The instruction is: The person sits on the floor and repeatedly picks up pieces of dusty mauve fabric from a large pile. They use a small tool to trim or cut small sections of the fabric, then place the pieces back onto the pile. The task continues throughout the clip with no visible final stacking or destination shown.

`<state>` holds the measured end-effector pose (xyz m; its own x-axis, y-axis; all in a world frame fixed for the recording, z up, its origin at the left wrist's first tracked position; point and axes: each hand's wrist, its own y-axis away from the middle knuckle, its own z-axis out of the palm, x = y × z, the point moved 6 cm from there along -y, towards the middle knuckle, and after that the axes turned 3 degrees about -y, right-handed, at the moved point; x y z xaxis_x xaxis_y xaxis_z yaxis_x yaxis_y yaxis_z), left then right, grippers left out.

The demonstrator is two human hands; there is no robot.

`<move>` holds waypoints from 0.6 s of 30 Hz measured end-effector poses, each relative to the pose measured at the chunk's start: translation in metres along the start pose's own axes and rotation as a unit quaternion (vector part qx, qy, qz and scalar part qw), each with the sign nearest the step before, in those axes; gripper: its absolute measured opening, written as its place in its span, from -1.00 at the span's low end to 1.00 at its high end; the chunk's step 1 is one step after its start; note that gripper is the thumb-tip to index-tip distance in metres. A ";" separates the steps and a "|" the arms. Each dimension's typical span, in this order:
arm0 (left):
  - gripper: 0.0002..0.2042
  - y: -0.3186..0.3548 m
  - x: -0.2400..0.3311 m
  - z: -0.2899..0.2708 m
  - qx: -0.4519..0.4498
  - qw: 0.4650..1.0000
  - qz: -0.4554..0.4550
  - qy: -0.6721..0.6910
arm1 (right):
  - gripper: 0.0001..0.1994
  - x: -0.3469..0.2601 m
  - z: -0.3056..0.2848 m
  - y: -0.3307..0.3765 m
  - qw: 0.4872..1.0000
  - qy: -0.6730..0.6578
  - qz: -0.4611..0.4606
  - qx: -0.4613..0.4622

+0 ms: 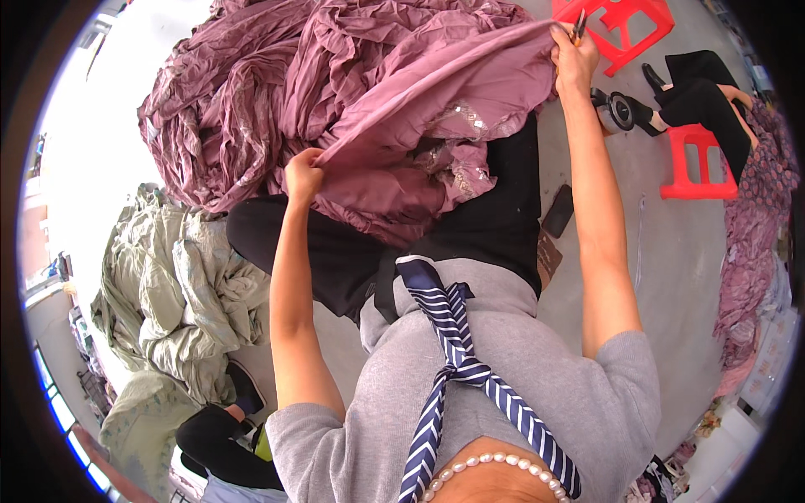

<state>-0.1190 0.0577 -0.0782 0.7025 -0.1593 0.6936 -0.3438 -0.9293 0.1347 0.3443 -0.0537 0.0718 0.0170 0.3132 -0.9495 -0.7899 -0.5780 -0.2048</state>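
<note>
A large heap of mauve fabric point(335, 59) spreads over my lap and the floor ahead. My left hand point(303, 174) is closed in a fist on one part of its edge. Farther off to the right, my right hand point(575, 63) pinches another part, so the edge stretches in a slanting line between the two. A small pointed tool point(579, 27) with a dark tip and a bit of orange, perhaps thread snips, sticks up from the right hand. Shiny, sequin-like trim point(470, 121) shows on the cloth hanging below the stretched edge.
Pale green fabric point(180, 285) lies heaped to my left. A dark phone point(558, 211) lies on the floor by my right leg. Two red plastic stools point(700, 189) stand on the right, near a seated person in black trousers point(704, 105). Another person's dark-clad leg point(222, 436) shows at lower left.
</note>
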 end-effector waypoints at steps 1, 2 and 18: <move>-0.81 0.001 -0.019 -0.005 0.030 0.993 -0.011 0.109 | -0.94 0.020 -0.016 -0.005 0.999 0.010 0.014 0.041; -0.86 -0.002 -0.030 -0.009 0.016 0.974 -0.047 0.221 | -0.93 0.036 -0.026 -0.004 0.995 0.043 0.039 0.077; -0.89 -0.020 0.195 -0.012 -0.176 0.859 0.077 0.475 | -0.88 -0.028 0.163 0.067 0.907 0.140 -0.165 -0.361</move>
<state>0.0167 0.0489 0.0629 -0.1358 0.2282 0.9641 -0.6716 -0.7366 0.0797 0.1914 0.0217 0.1237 0.4149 0.4138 -0.8103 -0.1081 -0.8619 -0.4955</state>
